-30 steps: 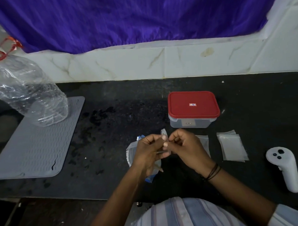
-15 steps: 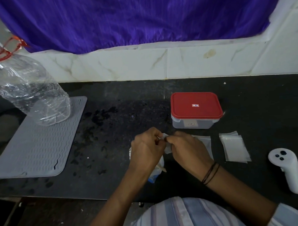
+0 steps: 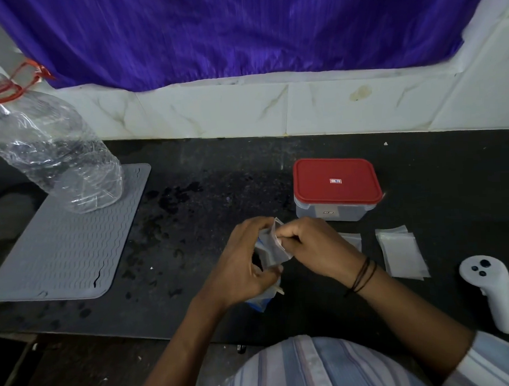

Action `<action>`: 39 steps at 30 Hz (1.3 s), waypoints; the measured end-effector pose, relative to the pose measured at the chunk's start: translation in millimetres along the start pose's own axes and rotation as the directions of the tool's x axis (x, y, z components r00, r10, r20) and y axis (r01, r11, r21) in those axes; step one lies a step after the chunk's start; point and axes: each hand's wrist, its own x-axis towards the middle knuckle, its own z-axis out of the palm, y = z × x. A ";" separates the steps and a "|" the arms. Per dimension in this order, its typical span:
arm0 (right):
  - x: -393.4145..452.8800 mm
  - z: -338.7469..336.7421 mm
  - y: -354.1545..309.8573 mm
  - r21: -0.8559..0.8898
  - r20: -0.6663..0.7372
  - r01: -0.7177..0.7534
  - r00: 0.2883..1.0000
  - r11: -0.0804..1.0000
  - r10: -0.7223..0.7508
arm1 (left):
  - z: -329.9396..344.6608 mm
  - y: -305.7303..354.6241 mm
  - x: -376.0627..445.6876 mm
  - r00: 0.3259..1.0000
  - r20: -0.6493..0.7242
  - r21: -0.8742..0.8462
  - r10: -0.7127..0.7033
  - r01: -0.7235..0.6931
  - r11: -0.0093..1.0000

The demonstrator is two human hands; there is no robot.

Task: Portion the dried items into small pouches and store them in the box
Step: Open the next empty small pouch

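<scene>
Both hands work over the near edge of the dark bench (image 3: 421, 162), a little right of its middle. The left hand (image 3: 245, 266) has its fingers curled round a small clear pouch (image 3: 274, 250), holding it upright, while the right hand (image 3: 314, 245) pinches the pouch's top edge between thumb and fingertips. Under the left hand lies a larger clear bag (image 3: 259, 302) with blue print; what is in it cannot be made out. Just behind the hands, toward the back wall, stands the box (image 3: 336, 189), grey with a red lid pressed on. To the right of the hands a few flat empty pouches (image 3: 401, 253) lie stacked on the bench, and one more (image 3: 351, 241) peeks out beside the right wrist. A white controller (image 3: 491, 290) lies near the front right corner. At the left end a grey ribbed mat (image 3: 60, 245) covers the bench, and on its far side a crumpled clear plastic bottle (image 3: 53, 155) leans. Purple cloth (image 3: 240, 33) hangs over the tiled wall behind.
</scene>
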 end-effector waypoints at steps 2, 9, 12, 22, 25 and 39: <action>1.9 -1.1 -1.7 0.065 0.038 -0.006 0.999 0.998 0.003 | 7.7 -2.1 -2.3 0.999 -0.036 0.038 -0.003 0.004 0.999; 7.4 -2.8 -13.3 0.226 0.123 -0.042 0.992 0.973 0.015 | 12.6 1.4 2.2 0.993 -0.080 0.064 -0.082 0.087 0.994; 7.0 -4.7 -16.9 0.217 0.176 -0.018 0.984 0.976 -0.021 | 12.8 -1.0 3.2 0.991 -0.130 0.105 -0.017 0.030 0.994; 2.9 -0.4 -23.5 0.262 0.000 0.103 0.994 0.960 -0.106 | 4.6 1.1 -4.3 0.962 -0.255 -0.011 -0.098 0.098 0.995; -4.3 6.5 -12.8 0.334 -0.208 0.114 0.977 0.936 -0.045 | -3.9 -3.5 -10.1 0.904 -0.368 -0.020 -0.217 0.225 0.974; -48.1 77.5 21.1 -0.202 0.062 0.114 0.993 0.973 -0.104 | 0.3 -32.3 -44.6 0.595 -0.129 -0.205 -0.793 0.767 0.608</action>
